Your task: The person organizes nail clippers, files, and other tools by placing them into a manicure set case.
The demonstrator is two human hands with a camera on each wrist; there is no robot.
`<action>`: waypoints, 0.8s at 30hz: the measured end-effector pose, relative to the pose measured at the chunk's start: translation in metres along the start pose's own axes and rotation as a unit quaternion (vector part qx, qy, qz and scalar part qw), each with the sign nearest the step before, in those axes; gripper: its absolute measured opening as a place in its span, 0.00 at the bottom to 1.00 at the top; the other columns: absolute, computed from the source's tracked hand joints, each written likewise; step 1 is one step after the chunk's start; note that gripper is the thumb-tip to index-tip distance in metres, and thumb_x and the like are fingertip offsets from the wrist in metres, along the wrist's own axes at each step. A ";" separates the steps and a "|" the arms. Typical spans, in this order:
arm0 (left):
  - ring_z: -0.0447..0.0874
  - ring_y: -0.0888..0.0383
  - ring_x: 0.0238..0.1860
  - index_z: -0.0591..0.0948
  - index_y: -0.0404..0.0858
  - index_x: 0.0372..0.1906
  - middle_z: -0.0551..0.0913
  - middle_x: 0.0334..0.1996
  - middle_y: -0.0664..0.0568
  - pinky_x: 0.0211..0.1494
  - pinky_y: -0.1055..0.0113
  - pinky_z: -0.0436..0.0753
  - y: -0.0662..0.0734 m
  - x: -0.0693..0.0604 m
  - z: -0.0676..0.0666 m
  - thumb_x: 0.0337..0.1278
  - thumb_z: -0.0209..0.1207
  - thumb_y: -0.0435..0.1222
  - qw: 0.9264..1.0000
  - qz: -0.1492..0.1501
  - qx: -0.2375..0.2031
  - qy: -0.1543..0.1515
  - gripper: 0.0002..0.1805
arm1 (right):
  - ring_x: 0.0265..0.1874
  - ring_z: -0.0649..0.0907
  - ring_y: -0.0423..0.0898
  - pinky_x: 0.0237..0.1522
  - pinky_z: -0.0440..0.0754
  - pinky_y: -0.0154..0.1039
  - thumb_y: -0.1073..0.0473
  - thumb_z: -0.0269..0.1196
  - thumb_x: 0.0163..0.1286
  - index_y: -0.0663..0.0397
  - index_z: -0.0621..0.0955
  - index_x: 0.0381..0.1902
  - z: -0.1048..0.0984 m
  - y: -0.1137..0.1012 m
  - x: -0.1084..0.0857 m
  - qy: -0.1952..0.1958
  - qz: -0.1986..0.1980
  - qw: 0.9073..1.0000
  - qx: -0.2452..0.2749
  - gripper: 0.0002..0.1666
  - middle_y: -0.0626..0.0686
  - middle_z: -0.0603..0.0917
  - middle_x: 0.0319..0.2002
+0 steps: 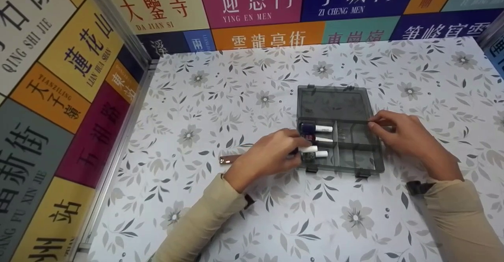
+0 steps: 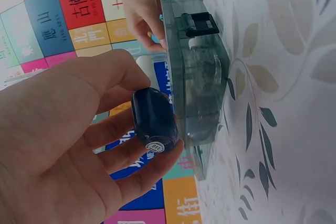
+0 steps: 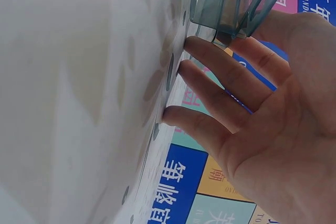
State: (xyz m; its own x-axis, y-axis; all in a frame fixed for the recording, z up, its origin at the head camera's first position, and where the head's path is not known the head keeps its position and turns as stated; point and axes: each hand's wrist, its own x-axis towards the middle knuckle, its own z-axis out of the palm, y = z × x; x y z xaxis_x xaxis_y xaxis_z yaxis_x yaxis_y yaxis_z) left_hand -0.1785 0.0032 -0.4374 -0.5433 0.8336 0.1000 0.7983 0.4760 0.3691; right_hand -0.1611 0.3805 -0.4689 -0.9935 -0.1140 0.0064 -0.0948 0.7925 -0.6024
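Note:
A grey see-through compartment box [image 1: 360, 161] lies on the table with its lid [image 1: 330, 103] laid back. Between thumb and fingers my left hand [image 1: 264, 155] holds a dark blue nail polish bottle [image 2: 153, 119] with a white cap, over the box's left compartment. In that compartment lie a navy nail polish bottle [image 1: 308, 128], a dark red one [image 1: 309, 137] and a dark grey-green one [image 1: 308, 156], caps pointing right. My right hand [image 1: 405, 136] pinches the box's right edge with thumb and index finger; its other fingers reach down to the tabletop in the right wrist view.
A shiny brownish object [image 1: 227, 159] with a metallic end lies left of the box, partly hidden behind my left hand. Small clear pieces [image 1: 341, 134] sit in a middle compartment. Printed panels [image 1: 256, 2] stand along the table's back and left sides.

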 end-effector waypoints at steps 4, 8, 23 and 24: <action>0.83 0.61 0.43 0.89 0.42 0.61 0.89 0.52 0.51 0.43 0.73 0.84 0.002 0.005 0.002 0.65 0.61 0.31 1.000 0.012 -0.001 0.007 0.21 | 0.58 0.87 0.75 0.63 0.80 0.75 0.47 0.63 0.83 0.50 0.88 0.56 -0.001 -0.001 0.000 -0.005 0.004 1.000 0.004 0.17 0.64 0.91 0.56; 0.81 0.61 0.41 0.89 0.43 0.60 0.86 0.49 0.53 0.41 0.71 0.83 0.006 0.010 0.004 0.65 0.61 0.33 1.000 0.011 0.003 0.005 0.20 | 0.58 0.87 0.75 0.63 0.79 0.75 0.47 0.62 0.83 0.51 0.87 0.56 -0.001 -0.001 0.000 -0.006 0.000 1.000 0.002 0.17 0.65 0.91 0.56; 0.78 0.62 0.37 0.89 0.45 0.52 0.84 0.43 0.54 0.39 0.71 0.82 0.016 0.027 0.015 0.65 0.62 0.34 0.999 0.040 0.012 -0.001 0.14 | 0.54 0.89 0.73 0.59 0.81 0.74 0.52 0.63 0.83 0.52 0.88 0.53 0.003 0.004 0.001 0.018 -0.024 0.999 -0.011 0.13 0.64 0.93 0.52; 0.78 0.62 0.37 0.89 0.44 0.52 0.84 0.42 0.53 0.38 0.71 0.81 0.016 0.028 0.015 0.65 0.62 0.34 0.999 0.045 0.010 -0.002 0.14 | 0.54 0.89 0.73 0.58 0.81 0.74 0.52 0.63 0.83 0.52 0.88 0.53 0.003 0.004 0.001 0.019 -0.026 0.999 -0.010 0.13 0.64 0.93 0.52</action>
State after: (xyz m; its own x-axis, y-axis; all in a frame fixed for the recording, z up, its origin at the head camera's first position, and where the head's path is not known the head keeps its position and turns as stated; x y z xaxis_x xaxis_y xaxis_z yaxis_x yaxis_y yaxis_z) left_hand -0.1766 0.0387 -0.4424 -0.4680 0.8742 0.1292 0.8491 0.4043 0.3400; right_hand -0.1620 0.3820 -0.4736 -0.9888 -0.1331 0.0671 -0.1471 0.7984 -0.5839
